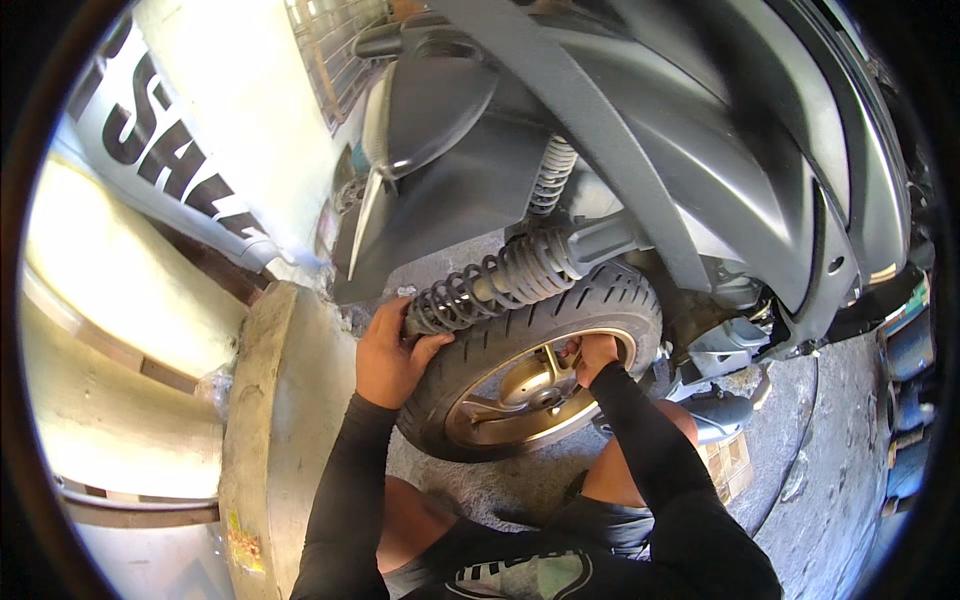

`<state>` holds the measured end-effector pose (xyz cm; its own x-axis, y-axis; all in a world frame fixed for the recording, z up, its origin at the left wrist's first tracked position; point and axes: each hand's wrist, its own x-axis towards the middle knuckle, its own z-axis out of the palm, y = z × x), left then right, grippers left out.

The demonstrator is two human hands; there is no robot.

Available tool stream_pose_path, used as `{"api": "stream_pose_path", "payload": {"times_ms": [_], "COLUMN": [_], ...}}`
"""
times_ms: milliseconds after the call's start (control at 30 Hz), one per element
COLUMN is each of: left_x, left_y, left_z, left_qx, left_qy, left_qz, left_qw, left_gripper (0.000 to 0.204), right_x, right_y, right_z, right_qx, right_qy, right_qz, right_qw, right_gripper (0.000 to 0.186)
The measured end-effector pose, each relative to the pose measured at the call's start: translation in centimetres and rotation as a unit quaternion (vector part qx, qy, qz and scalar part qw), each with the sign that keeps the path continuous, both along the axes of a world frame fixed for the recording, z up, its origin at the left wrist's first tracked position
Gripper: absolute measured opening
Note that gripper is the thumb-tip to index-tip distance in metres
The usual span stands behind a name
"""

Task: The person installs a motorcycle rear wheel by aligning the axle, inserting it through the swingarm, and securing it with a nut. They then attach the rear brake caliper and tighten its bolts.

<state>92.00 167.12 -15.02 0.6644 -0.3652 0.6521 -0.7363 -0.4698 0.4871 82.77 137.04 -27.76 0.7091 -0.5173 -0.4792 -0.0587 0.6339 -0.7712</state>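
A motorcycle's rear wheel stands in front of me, its black tire (430, 410) around a gold rim with spokes (480, 410). Across the top of the tire slants a coil-spring shock absorber (490, 287), its upper end at the bodywork. My left hand (385, 358) grips around the lower end of that shock, with the thumb against the tire. Inside the rim, beside the hub (532, 382), my right hand (597, 358) has its fingers curled at a spoke. A small reddish bit shows at its fingertips, too little to name.
Grey bodywork (680, 130) and a mudguard (440, 190) overhang the wheel. A second spring (553, 175) shows behind. A concrete block (262, 400) stands close on the left. On the right are a grey metal part (722, 415) on the rough floor (830, 440) and blue containers (910, 400).
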Motion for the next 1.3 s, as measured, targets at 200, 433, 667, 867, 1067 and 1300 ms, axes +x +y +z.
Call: {"api": "stream_pose_path", "payload": {"times_ms": [200, 433, 667, 867, 1067, 1300], "left_x": [-6.8, -6.0, -4.7, -5.3, -5.1, -11.1], "left_y": [-0.2, -8.9, -8.4, -8.7, 1.7, 7.7], "left_z": [3.5, 3.1, 3.1, 3.1, 5.4, -5.3], "left_qx": [-0.087, -0.521, -0.527, -0.505, -0.074, -0.14], "left_qy": [0.287, 0.598, 0.443, 0.555, 0.478, 0.349], "left_qz": [-0.091, -0.43, -0.463, -0.439, -0.258, 0.053], "left_qw": [0.95, 0.432, 0.559, 0.494, 0.836, 0.925], "left_gripper": [0.049, 0.065, 0.053, 0.058, 0.062, 0.079], "right_x": [-0.2, -0.4, -0.7, -0.8, -2.3, -0.6], "right_y": [0.4, -0.3, -2.3, -1.9, -0.1, 1.5], "right_z": [0.1, -1.3, -6.4, -6.2, -3.1, -3.4], "right_qx": [-0.008, 0.026, -0.09, -0.368, -0.376, -0.475], "right_qy": [-0.002, -0.05, -0.067, -0.021, 0.027, -0.055], "right_qz": [0.012, 0.033, 0.055, 0.149, 0.199, 0.206], "right_qw": [1.0, 0.998, 0.992, 0.918, 0.905, 0.854], "right_gripper": [0.017, 0.014, 0.011, 0.009, 0.01, 0.015]}}
